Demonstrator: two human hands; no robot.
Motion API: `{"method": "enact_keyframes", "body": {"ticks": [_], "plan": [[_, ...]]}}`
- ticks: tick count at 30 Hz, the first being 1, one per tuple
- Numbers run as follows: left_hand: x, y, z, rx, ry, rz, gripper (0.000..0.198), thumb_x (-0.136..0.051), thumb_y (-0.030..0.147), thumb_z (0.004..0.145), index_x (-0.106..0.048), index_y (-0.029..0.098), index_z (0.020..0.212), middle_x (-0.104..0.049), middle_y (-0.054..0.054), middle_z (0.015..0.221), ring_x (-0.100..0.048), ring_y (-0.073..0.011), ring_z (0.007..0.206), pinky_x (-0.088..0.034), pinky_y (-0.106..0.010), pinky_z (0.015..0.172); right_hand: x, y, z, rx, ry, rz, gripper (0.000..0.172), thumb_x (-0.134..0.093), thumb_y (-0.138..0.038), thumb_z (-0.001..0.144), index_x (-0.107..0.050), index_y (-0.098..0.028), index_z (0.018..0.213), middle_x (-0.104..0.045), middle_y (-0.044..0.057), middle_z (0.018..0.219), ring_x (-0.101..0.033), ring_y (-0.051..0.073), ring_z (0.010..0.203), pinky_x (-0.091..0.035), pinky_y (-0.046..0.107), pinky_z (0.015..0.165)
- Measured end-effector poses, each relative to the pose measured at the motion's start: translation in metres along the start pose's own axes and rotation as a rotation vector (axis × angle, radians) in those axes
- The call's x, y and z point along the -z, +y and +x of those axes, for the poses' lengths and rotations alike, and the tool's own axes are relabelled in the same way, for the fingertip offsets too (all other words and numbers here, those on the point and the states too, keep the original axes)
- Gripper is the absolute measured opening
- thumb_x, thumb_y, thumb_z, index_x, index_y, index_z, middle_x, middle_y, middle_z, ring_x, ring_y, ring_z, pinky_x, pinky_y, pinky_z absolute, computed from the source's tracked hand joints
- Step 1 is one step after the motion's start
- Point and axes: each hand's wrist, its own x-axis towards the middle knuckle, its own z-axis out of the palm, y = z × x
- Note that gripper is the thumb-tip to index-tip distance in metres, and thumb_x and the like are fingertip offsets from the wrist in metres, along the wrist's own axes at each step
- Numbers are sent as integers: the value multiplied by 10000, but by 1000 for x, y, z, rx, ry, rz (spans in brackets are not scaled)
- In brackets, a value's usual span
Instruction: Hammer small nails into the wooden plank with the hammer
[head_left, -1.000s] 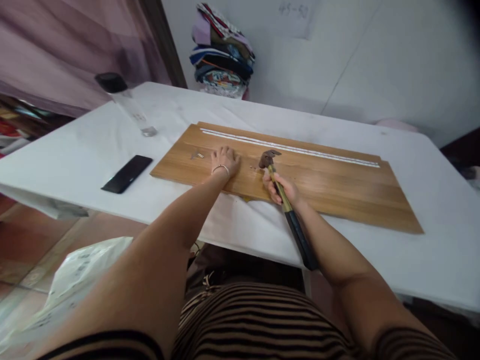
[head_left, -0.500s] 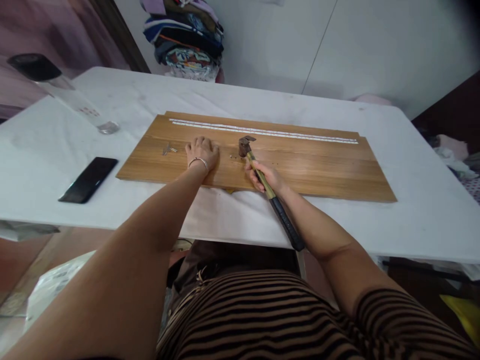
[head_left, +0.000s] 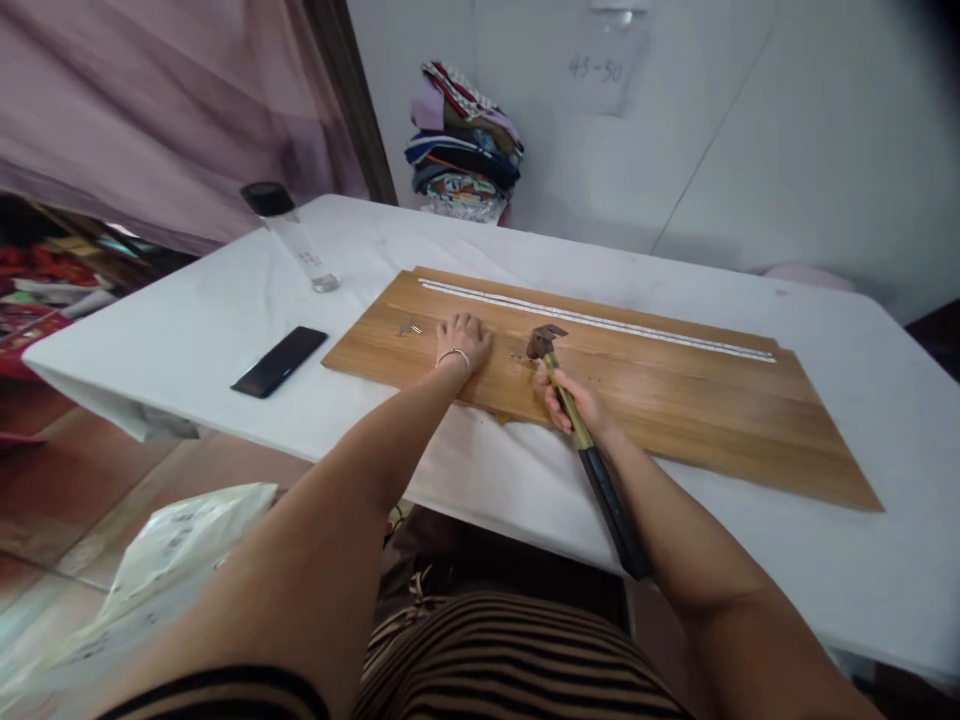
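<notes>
A long brown wooden board lies on the white-covered table, with a thinner strip of wood showing along its far edge. My left hand rests flat on the board, fingers stretched out, a bracelet at the wrist. In my right hand is a claw hammer, gripped high on its wooden handle near the rusty head. The head sits low over the board, beside a small nail; whether they touch I cannot tell. Left of my left hand lie several loose nails.
Two white printed strips run along the board's far side. On the table's left stand a clear bottle with a black lid and a black phone. Folded clothes are stacked by the wall. A white plastic bag is at lower left.
The camera view has swung left, so everything on the table appears further right and lower. Both hands and the hammer keep nearly the same place on the board.
</notes>
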Motion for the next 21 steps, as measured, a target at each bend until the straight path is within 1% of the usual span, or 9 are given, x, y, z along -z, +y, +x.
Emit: {"method": "enact_keyframes", "body": {"ticks": [4,8,13,17,21], "plan": [[2,2,-1,-3,-3,-3,417,-385,392,1025,-709,231,1232,-661,-143,1443,-508,-322,1419,-345,-512,1217,2,1,0,-20,-20,-26,428,-653,-636,898,-579,-218,952,-540,-96,526,-360,71,274,-272,204,268],[3,3,-2,-4,-8,-21,398,-402,382,1020,-716,232,1213,-671,-145,1424,-509,-323,1411,-340,-509,1214,4,0,0,1,-34,-25,446,-655,-657,886,-581,-222,956,-523,-93,527,-359,74,279,-278,207,270],[2,3,-1,-5,-10,-22,406,-403,378,1021,-713,212,1223,-654,-154,1454,-502,-324,1417,-342,-510,1211,6,-2,-1,-24,-55,-28,452,-687,-654,850,-579,-227,953,-519,-97,538,-347,72,284,-288,209,268],[1,2,0,-3,-13,-15,416,-393,381,1025,-711,218,1238,-656,-151,1447,-505,-320,1415,-332,-508,1222,5,-2,-2,1,-48,-26,432,-657,-645,882,-579,-227,957,-522,-90,542,-348,73,285,-294,207,273],[0,1,2,-12,-17,-10,408,-412,379,1023,-709,229,1259,-652,-143,1452,-490,-321,1432,-327,-501,1230,5,-1,-2,-15,-47,-51,423,-657,-632,887,-580,-220,946,-528,-85,541,-359,73,287,-295,203,273]]}}
